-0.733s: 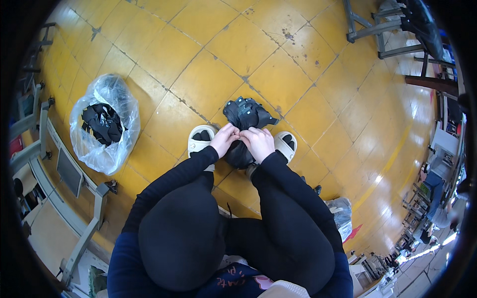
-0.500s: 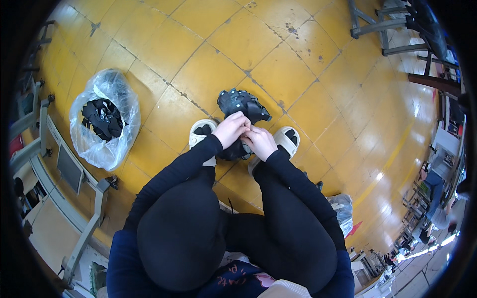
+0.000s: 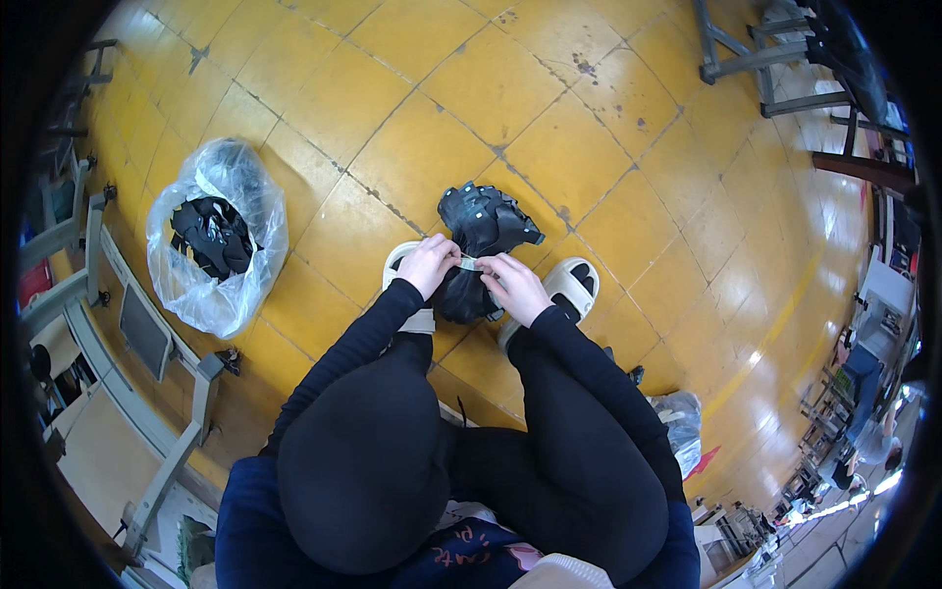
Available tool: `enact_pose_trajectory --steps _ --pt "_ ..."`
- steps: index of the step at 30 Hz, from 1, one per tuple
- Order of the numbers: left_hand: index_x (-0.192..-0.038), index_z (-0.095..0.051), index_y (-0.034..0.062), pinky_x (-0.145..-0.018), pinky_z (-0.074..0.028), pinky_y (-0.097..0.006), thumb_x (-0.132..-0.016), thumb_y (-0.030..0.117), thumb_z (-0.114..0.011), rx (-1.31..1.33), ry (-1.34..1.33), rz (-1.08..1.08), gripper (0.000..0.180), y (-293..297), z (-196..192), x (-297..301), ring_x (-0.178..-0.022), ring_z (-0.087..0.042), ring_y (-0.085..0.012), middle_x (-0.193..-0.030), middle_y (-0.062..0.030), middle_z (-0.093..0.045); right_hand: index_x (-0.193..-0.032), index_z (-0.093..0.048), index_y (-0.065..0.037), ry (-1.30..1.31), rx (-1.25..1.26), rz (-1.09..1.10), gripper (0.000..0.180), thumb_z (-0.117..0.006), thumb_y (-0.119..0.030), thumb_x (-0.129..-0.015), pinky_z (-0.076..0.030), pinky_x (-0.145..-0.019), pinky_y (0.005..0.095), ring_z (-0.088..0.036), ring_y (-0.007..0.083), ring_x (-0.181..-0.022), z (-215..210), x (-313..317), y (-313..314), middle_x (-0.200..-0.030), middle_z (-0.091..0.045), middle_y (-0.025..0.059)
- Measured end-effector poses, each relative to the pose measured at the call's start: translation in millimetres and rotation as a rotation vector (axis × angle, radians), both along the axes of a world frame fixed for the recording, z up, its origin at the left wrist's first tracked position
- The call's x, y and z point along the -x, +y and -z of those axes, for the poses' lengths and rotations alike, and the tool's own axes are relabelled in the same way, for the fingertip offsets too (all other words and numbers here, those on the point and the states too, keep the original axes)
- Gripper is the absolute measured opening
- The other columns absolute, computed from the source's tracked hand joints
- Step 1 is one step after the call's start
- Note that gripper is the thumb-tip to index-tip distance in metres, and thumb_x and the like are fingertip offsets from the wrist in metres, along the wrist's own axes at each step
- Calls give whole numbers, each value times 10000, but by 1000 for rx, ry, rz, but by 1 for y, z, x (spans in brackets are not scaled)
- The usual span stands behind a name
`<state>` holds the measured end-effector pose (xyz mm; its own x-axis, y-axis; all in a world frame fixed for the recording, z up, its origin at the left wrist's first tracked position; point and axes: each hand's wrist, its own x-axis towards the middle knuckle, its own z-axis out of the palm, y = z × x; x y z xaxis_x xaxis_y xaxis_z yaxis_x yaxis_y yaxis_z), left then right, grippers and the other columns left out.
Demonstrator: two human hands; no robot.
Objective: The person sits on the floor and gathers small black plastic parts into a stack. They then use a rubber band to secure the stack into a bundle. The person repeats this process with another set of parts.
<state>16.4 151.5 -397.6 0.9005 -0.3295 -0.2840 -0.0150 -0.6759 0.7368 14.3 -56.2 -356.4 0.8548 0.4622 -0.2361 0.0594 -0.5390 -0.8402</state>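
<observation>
On the yellow floor (image 3: 343, 98), the black bundle (image 3: 491, 224) lies between the beige sandals (image 3: 583, 308). The left hand (image 3: 429, 266) and right hand (image 3: 517, 286), which were touching earlier, are now slightly apart, backs upward, their fingers pinching the ends of a pale strip (image 3: 469, 263) across its narrow middle.

From head height, one wide view faces down at the hands (image 3: 429, 267) and floor (image 3: 334, 108).
</observation>
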Motion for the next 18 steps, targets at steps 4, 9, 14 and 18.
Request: enact_pose_trajectory --steps 4,9,14,18 --pt "-848 -600 57 -776 -455 -379 -818 129 -616 66 -99 149 80 -6 0 -6 -880 -550 -286 -846 -95 -542 -1010 -629 -66 -39 -30 64 175 -601 -114 -844 -495 -719 386 -599 301 -829 -6 0 5 -845 -565 114" --pt "-848 -593 48 -786 -440 -377 -821 105 -604 69 -98 169 64 -24 -13 -3 -892 -527 -286 -863 -95 -530 -930 -666 -67 8 97 -7 133 -641 -144 -825 -490 -687 382 -602 298 -773 -2 -12 -9 -809 -559 102" --pt "-851 -578 46 -788 -429 -382 -814 96 -602 92 -115 189 66 -25 -12 -2 -873 -514 -296 -845 -100 -516 -855 -598 -45 103 105 -58 124 -654 -149 -818 -474 -660 376 -585 289 -743 -5 -22 -7 -775 -528 103" --pt "-823 -556 49 -780 -420 -389 -809 87 -599 121 -132 185 59 -28 -5 -3 -865 -505 -302 -831 -103 -506 -838 -533 -53 18 54 -100 134 -624 -150 -828 -470 -680 396 -579 321 -795 6 -19 -7 -817 -527 110"
